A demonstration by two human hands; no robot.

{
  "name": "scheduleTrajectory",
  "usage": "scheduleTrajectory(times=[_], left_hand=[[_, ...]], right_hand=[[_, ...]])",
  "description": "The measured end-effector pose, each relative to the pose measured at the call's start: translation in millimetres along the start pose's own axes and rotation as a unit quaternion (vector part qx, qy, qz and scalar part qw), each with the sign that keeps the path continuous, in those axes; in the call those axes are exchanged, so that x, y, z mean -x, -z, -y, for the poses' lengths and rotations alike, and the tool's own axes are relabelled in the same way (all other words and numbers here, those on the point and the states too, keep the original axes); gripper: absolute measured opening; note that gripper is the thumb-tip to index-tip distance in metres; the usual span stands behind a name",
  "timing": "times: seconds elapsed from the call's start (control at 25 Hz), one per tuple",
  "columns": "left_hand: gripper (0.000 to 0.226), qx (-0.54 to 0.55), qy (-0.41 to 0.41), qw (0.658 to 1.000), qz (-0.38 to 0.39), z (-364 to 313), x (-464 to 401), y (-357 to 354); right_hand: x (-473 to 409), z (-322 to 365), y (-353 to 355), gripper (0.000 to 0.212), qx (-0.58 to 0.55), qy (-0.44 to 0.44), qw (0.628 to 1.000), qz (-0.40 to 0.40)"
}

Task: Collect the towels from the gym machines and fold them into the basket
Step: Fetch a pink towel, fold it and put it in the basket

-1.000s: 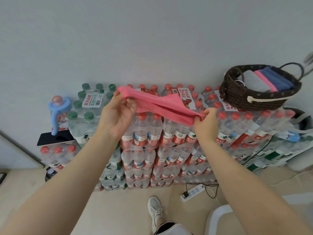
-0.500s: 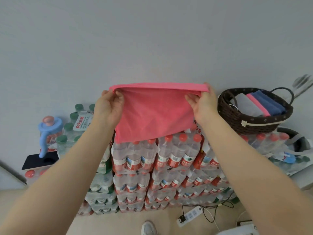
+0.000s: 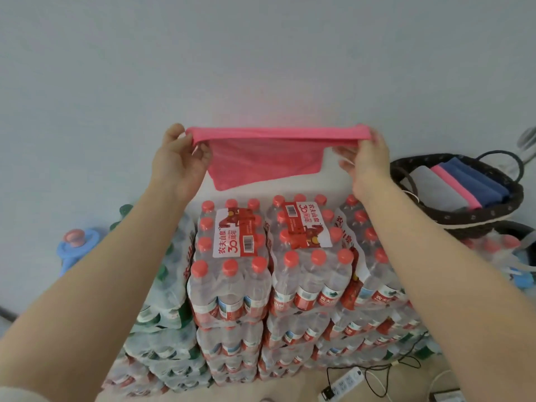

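1. Hanging in the air in front of the pale wall, the pink towel [image 3: 265,161] is being held stretched by its top edge, which is showing as a straight, thick, folded band; the cloth below is drooping in a thinner sheet, slanting to a lower corner on the left side.
2. Pinching the towel's left end, the left hand [image 3: 179,163] is closing thumb and fingers on the cloth; the right hand [image 3: 368,161] is gripping the right end the same way.
3. Sitting to the right on the stacked packs of water bottles [image 3: 272,274], the dark woven basket [image 3: 464,219] is holding folded towels in grey, pink and blue.
4. Compared with half a second ago, the towel is sitting higher above the bottle packs, the hands are standing wider apart, and less cloth is hanging below the top edge.
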State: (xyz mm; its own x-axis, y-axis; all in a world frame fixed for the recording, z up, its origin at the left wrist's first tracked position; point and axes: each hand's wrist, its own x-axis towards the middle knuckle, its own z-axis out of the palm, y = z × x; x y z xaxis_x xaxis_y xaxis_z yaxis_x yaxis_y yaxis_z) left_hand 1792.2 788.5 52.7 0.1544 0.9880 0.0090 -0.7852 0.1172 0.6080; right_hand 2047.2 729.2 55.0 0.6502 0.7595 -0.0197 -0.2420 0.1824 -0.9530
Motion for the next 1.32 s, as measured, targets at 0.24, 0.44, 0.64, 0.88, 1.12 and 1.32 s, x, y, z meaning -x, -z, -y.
scheduleTrajectory(times=[0.24, 0.44, 0.64, 0.88, 1.12, 1.32], left_hand=[[0.041, -0.204, 0.118, 0.966, -0.109, 34, 66, 76], [0.018, -0.362, 0.162, 0.907, -0.143, 39, 120, 108], [0.051, -0.677, 0.147, 0.721, 0.008, 34, 157, 115], [0.019, -0.806, 0.003, 0.591, 0.033, 43, 153, 131], [0.026, -0.702, -0.021, 0.711, -0.015, 41, 125, 128], [0.022, -0.562, 0.026, 0.825, -0.058, 42, 72, 111]], right_hand=[[48, -61, 63, 0.022, 0.232, -0.083, 0.969, -0.013], [92, -86, 95, 0.027, 0.253, -0.108, 0.959, 0.063], [123, -93, 113, 0.02, 0.227, -0.155, 0.956, 0.1], [124, -98, 121, 0.034, 0.309, -0.12, 0.926, 0.179], [99, -98, 103, 0.017, 0.292, -0.034, 0.951, 0.099], [28, -101, 63, 0.02, 0.274, -0.04, 0.957, 0.088]])
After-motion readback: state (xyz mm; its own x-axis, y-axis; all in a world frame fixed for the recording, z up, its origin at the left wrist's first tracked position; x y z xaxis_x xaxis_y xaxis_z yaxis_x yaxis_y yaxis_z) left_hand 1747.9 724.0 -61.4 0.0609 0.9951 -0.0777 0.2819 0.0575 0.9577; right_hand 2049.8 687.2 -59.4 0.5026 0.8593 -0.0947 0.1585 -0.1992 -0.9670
